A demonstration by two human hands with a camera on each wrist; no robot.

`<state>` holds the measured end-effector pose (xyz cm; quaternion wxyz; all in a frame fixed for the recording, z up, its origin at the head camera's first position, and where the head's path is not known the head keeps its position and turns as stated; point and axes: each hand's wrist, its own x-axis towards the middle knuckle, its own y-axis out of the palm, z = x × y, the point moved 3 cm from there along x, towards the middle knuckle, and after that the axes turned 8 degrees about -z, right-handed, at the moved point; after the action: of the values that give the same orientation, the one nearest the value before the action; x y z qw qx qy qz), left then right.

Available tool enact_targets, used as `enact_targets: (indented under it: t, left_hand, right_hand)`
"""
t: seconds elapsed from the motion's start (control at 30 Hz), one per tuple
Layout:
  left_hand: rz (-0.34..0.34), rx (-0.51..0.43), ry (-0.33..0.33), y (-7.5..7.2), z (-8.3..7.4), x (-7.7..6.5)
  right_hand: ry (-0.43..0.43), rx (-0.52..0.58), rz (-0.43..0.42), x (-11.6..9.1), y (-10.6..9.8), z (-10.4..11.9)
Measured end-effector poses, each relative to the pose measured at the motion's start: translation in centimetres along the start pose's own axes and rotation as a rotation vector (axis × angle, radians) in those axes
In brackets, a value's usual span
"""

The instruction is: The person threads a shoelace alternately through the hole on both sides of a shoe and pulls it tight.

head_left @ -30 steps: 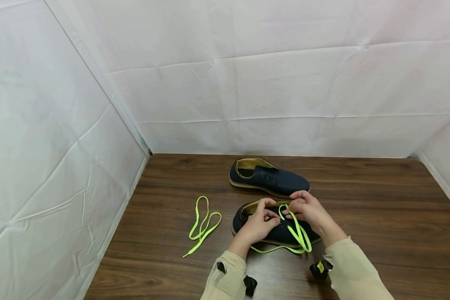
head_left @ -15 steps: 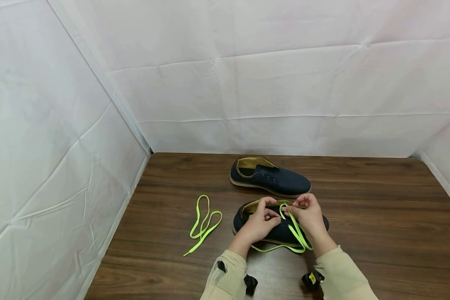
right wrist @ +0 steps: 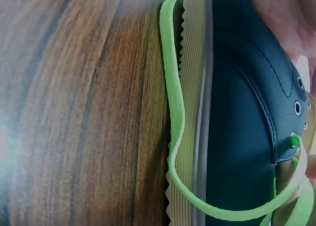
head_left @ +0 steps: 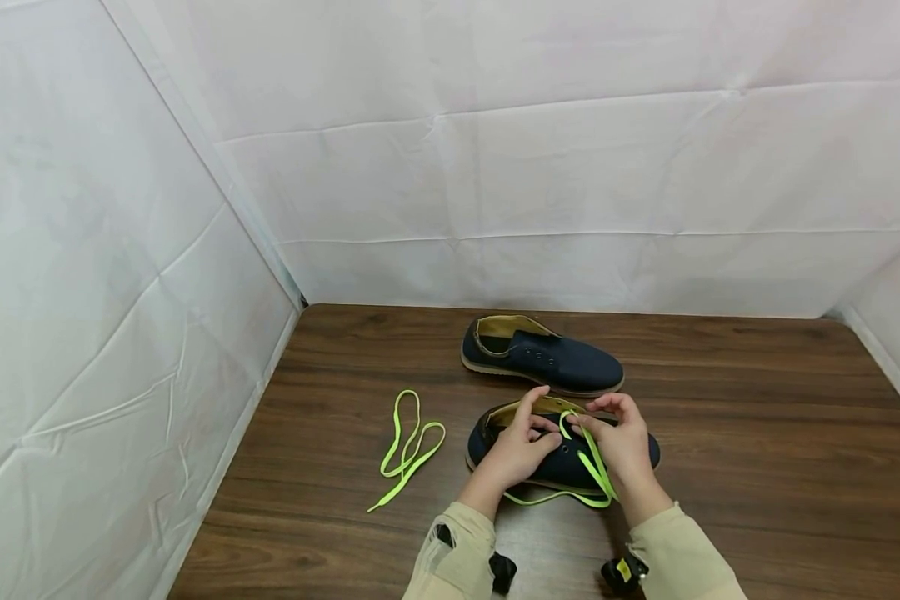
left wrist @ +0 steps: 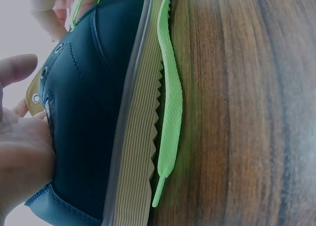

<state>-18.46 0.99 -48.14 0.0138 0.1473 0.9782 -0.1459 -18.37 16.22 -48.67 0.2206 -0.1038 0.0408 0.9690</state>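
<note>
A navy shoe (head_left: 570, 467) with a tan sole lies between both hands, toe to the right. My left hand (head_left: 516, 450) holds it by the collar and eyelet flap, index finger raised. A neon-green shoelace (head_left: 598, 475) passes through the eyelet nearest the toe, as the right wrist view shows at the metal eyelet (right wrist: 295, 141). With thumb and fingers, my right hand (head_left: 624, 442) pinches the lace above the shoe's tongue; the pinch itself is partly hidden. The lace's loose end (left wrist: 170, 122) runs along the sole on the table, tip toward the heel.
Behind stands a second navy shoe (head_left: 570, 362), its eyelets unlaced. Another neon-green lace (head_left: 405, 454) lies looped on the wooden table (head_left: 330, 358) to the left. White sheets (head_left: 555, 175) hang around the table's back and sides.
My right hand has shifted left and turned, drawing nearer to the eyelets with the lace. The left index finger has straightened upward a little; the left hand otherwise stays on the shoe.
</note>
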Motion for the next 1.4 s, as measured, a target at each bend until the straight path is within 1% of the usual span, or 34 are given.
enact_targets:
  t: [0.17,0.3,0.5,0.57,0.63,0.73,0.83,0.97,1.03,1.17,1.23,1.27,1.4]
  left_hand:
    - [0.005,-0.005,-0.018,-0.1,0.0,0.0]
    - [0.009,-0.005,-0.027,-0.2,0.1,0.0]
    - [0.021,-0.029,-0.032,-0.3,0.2,-0.1]
    - [0.028,-0.047,-0.025,-0.3,0.2,-0.2]
    - [0.035,-0.065,-0.014,-0.3,0.1,-0.2]
    - [0.042,-0.082,0.006,-0.2,0.0,-0.3]
    - [0.048,-0.089,0.011,-0.1,0.0,-0.3]
    - [0.052,-0.088,0.009,-0.1,-0.1,-0.2]
    - [0.055,-0.089,0.008,0.0,-0.1,-0.1]
    - [0.057,-0.088,0.005,0.0,0.0,-0.1]
    - [0.054,-0.082,-0.001,0.0,0.0,0.0]
    - [0.053,-0.079,-0.006,0.0,0.0,-0.1]
    - [0.049,-0.076,-0.024,0.0,0.1,-0.1]
  right_hand:
    - [-0.008,0.017,-0.006,-0.3,-0.1,0.1]
    - [-0.004,0.031,-0.033,-0.3,-0.1,0.1]
    - [0.008,0.07,-0.063,-0.5,0.6,-0.2]
    - [0.004,0.043,-0.06,-0.5,0.9,-0.2]
    - [0.017,0.01,-0.016,-0.5,1.0,0.0]
    - [0.05,-0.032,0.097,-0.1,0.9,0.2]
    - [0.088,-0.023,0.183,0.3,0.4,0.5]
    - [0.078,-0.039,0.261,1.1,-0.1,1.1]
    - [0.083,-0.032,0.333,1.4,-0.5,1.3]
    - [0.122,-0.018,0.481,2.1,-1.0,1.6]
    - [0.133,-0.03,0.514,2.3,-1.2,1.9]
    - [0.128,-0.053,0.518,2.4,-1.2,2.0]
    - [0.069,-0.198,0.518,2.7,-1.1,2.5]
